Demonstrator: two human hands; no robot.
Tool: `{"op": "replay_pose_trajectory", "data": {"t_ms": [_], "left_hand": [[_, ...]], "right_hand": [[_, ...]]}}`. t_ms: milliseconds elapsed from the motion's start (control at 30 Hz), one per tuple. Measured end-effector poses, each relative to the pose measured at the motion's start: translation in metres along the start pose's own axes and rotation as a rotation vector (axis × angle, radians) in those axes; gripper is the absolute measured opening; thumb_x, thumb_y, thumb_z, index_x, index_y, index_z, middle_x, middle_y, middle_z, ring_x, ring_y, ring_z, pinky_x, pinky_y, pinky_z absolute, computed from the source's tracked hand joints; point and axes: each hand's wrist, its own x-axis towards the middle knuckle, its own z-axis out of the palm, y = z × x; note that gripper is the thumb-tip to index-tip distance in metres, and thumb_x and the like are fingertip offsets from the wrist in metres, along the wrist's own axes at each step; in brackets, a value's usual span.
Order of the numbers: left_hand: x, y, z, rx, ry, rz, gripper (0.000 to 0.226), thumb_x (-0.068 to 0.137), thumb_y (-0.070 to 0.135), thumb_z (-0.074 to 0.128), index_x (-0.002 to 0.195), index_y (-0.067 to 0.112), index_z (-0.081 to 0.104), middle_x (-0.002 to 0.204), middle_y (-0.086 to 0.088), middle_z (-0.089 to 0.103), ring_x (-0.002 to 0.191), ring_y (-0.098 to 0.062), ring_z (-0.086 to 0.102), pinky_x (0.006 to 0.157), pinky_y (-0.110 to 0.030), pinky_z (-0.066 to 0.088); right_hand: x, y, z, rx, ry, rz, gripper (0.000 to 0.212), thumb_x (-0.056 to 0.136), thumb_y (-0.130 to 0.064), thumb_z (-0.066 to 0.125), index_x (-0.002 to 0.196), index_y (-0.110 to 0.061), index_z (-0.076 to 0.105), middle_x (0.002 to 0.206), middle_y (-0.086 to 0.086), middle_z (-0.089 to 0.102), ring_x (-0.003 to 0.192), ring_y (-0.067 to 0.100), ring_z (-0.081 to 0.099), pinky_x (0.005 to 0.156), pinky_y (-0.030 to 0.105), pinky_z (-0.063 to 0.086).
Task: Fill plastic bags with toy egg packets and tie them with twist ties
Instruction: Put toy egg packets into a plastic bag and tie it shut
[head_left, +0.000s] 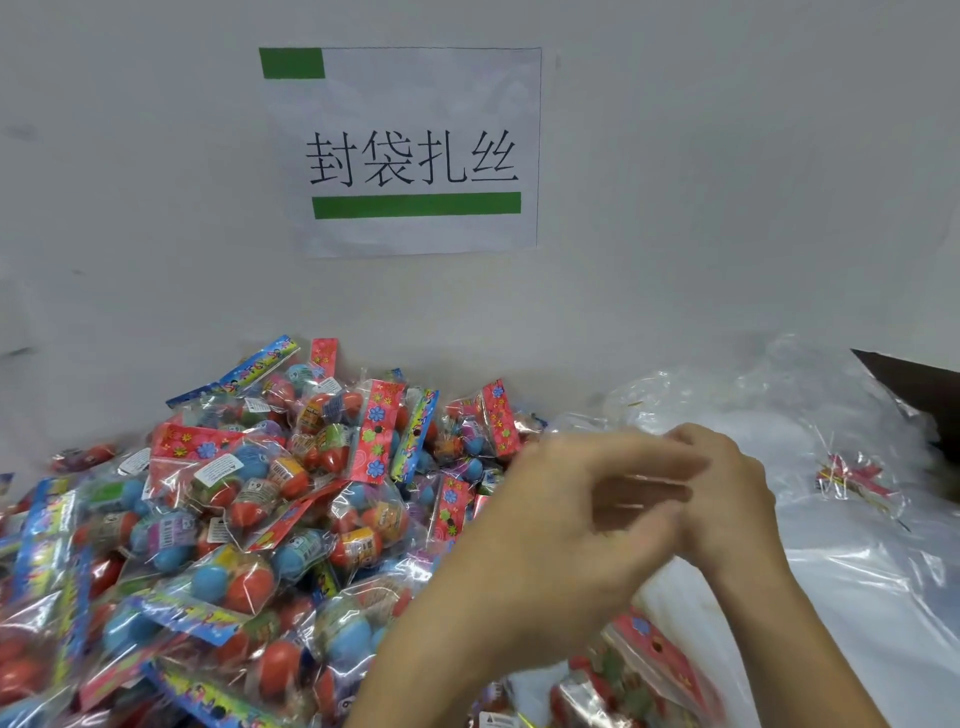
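Your two hands meet just above the right edge of a heap of toy egg packets (249, 519), in front of a pale wall. Your left hand (566, 525) reaches in from the lower centre, its fingers (644, 467) stretched rightward and slightly spread, blurred by motion. Their tips overlap your right hand (727, 499), which comes up from the lower right with its back toward you and its knuckles uppermost. Whether either hand pinches anything cannot be told: the contact point is smeared and half hidden behind the left fingers.

The packets, clear sleeves of red, blue and green eggs under pink flowered or blue header cards, pile up to the left of your fingers and run off the left and bottom edges. One packet with a pink header (649, 670) lies below your wrists, between your forearms, blurred, and seems to sit inside clear film.

To the right of and beyond your fingers, crumpled clear plastic bags (810, 405) spread across the tabletop (857, 597). On that plastic, well right of your right hand, lies a small bundle of twist ties (857, 483) in red and yellow wrap. A dark cardboard flap (919, 384) juts in from the right edge above it.

On the wall above your hands hangs a white paper sign (415, 150) with green bars and the printed characters 封袋扎丝.
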Motion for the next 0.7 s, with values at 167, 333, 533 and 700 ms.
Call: {"op": "replay_pose_trajectory", "data": {"t_ms": [167, 333, 533, 700], "left_hand": [[0.006, -0.025, -0.010, 0.574, 0.457, 0.071, 0.051, 0.083, 0.023, 0.078, 0.128, 0.036, 0.057, 0.106, 0.014, 0.044, 0.104, -0.002, 0.044, 0.087, -0.012, 0.040], [-0.001, -0.048, -0.025, 0.797, 0.671, -0.293, 0.020, 0.089, 0.022, 0.073, 0.107, 0.030, 0.069, 0.097, 0.013, 0.056, 0.096, -0.011, 0.049, 0.082, -0.030, 0.051], [-0.011, -0.070, -0.049, 0.664, 0.808, -0.466, 0.008, 0.093, 0.015, 0.067, 0.096, 0.017, 0.074, 0.074, -0.001, 0.062, 0.064, -0.016, 0.053, 0.054, -0.030, 0.042], [-0.013, -0.077, -0.047, 0.643, 0.800, -0.510, 0.009, 0.097, 0.014, 0.057, 0.096, 0.016, 0.066, 0.072, -0.002, 0.057, 0.064, -0.022, 0.055, 0.049, -0.031, 0.038]], "right_hand": [[-0.005, -0.010, 0.001, 0.108, -0.009, -0.015, 0.026, 0.080, -0.015, 0.064, 0.100, -0.029, 0.059, 0.097, 0.000, 0.066, 0.089, 0.031, 0.059, 0.069, 0.033, 0.042], [-0.010, -0.016, 0.004, 0.171, -0.107, -0.131, 0.035, 0.079, -0.007, 0.060, 0.105, -0.030, 0.062, 0.102, -0.001, 0.065, 0.084, 0.018, 0.062, 0.066, 0.027, 0.047], [-0.012, -0.018, -0.002, 0.161, -0.319, -0.370, 0.038, 0.078, -0.028, 0.081, 0.107, -0.042, 0.060, 0.114, -0.010, 0.059, 0.102, 0.007, 0.060, 0.080, 0.020, 0.051], [-0.019, -0.027, 0.003, 0.151, -0.172, -0.515, 0.039, 0.074, -0.037, 0.086, 0.087, -0.035, 0.050, 0.088, -0.011, 0.054, 0.076, 0.006, 0.053, 0.068, 0.027, 0.045]]}}
